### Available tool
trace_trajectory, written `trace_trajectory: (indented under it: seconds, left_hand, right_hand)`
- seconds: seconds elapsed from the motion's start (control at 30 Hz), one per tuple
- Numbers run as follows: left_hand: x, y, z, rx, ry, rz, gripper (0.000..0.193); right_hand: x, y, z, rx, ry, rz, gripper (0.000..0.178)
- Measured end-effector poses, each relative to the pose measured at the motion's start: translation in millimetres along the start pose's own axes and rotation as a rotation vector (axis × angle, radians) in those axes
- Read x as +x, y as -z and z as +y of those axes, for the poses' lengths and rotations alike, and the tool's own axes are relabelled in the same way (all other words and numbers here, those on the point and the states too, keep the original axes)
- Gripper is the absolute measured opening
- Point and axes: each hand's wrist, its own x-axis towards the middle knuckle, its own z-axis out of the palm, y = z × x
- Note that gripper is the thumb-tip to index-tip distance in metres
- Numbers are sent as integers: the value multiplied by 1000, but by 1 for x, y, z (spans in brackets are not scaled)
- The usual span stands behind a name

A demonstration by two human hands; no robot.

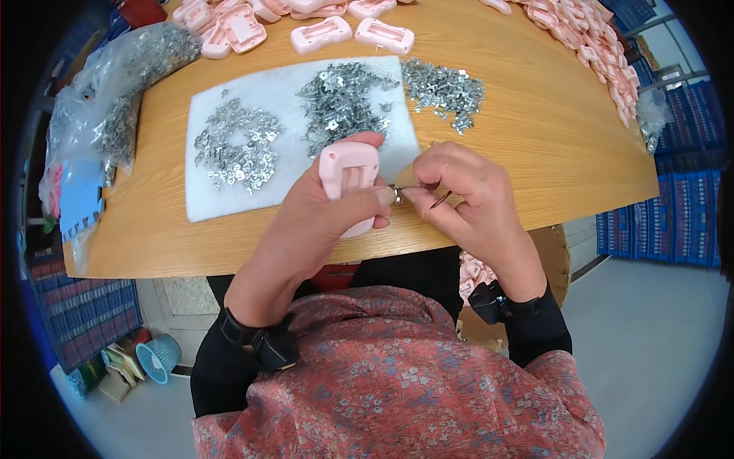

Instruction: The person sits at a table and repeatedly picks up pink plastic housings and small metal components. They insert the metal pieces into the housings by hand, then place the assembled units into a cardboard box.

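A pink plastic casing (336,162) with a rectangular opening is held upright in my left hand (312,214), fingers wrapped behind it and thumb across its front. My left thumb tip meets a small shiny metal part (397,194) beside the casing's right edge. My right hand (475,200) is closed in a pinch on that part from the other side. A thin dark metal piece (440,200) shows between its fingers; its kind is unclear. Beyond my hands, piles of small metal contact pieces (238,145) lie on a white foam sheet (202,200).
Another heap of metal pieces (445,88) lies on the wooden table (535,138) right of the sheet. Pink casings (321,34) line the far edge, with a big pile (592,50) at right. A clear bag (99,99) of metal parts stands left. A box of pink pieces (475,277) is below.
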Motion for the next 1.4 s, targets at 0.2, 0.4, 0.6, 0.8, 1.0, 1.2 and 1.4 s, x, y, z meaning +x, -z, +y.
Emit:
trace_trajectory:
  seconds: [0.2,0.4,0.6,0.8,1.0,1.2,1.4]
  left_hand:
    - [-2,4,-5,3,-38,38,56]
    - [-4,11,-10,-29,-81,70,60]
    - [-11,11,-7,-127,38,32,43]
    - [-11,15,-6,-274,189,-16,62]
    - [-10,13,-11,-271,198,41,61]
    - [-9,17,-16,-257,204,-1,60]
    - [-10,10,-10,-220,243,22,58]
  right_hand:
    - [1,-16,-10,28,-101,58,11]
    - [-5,-29,-16,582,-524,-16,12]
    - [-1,-29,-9,448,-422,-27,10]
    - [13,-37,-12,372,-258,-73,8]
    - [16,-37,-11,5,-68,-36,8]
    - [14,-41,-18,-2,-164,-13,11]
    - [8,-45,-17,-292,122,13,11]
